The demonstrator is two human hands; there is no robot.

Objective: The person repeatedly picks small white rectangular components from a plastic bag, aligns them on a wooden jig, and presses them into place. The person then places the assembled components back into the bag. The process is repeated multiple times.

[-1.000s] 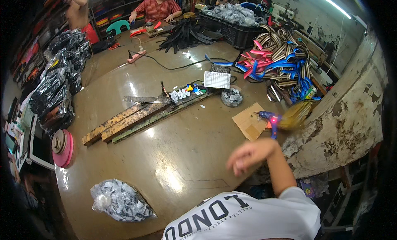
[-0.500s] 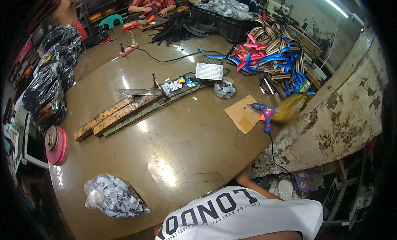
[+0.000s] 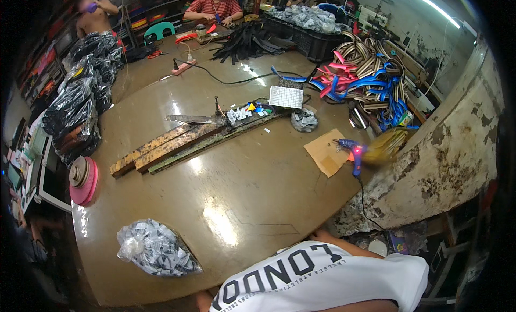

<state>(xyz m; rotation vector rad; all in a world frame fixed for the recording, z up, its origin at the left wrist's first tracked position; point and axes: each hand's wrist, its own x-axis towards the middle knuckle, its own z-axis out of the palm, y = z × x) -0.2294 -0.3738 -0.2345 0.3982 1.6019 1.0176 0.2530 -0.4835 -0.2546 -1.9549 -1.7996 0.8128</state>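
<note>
Neither of my hands shows; only my white printed shirt (image 3: 317, 274) leans at the table's near edge. Bare skin (image 3: 344, 247) appears beyond the shirt at the right, running under the table edge; no fingers can be made out there. To the left of the shirt, a clear plastic bag (image 3: 158, 250) full of small grey-and-white pieces lies on the brown table (image 3: 177, 199). Toward the right edge, a blue-purple hot glue gun (image 3: 357, 158) with a lit red light rests by a piece of cardboard (image 3: 324, 156).
Wooden bars (image 3: 172, 142) lie mid-table, with small tags (image 3: 239, 114) and a white box (image 3: 286, 97) beyond. Pink and tan rolls (image 3: 83, 180) sit left. Straps (image 3: 371, 70) heap up at the back right beside a black crate (image 3: 303, 40). A co-worker in a red striped shirt (image 3: 212, 8) sits opposite.
The whole view has shifted slightly, so the table and its things appear farther right. The co-worker at the far left has moved an arm. Nothing on the table was taken up.
</note>
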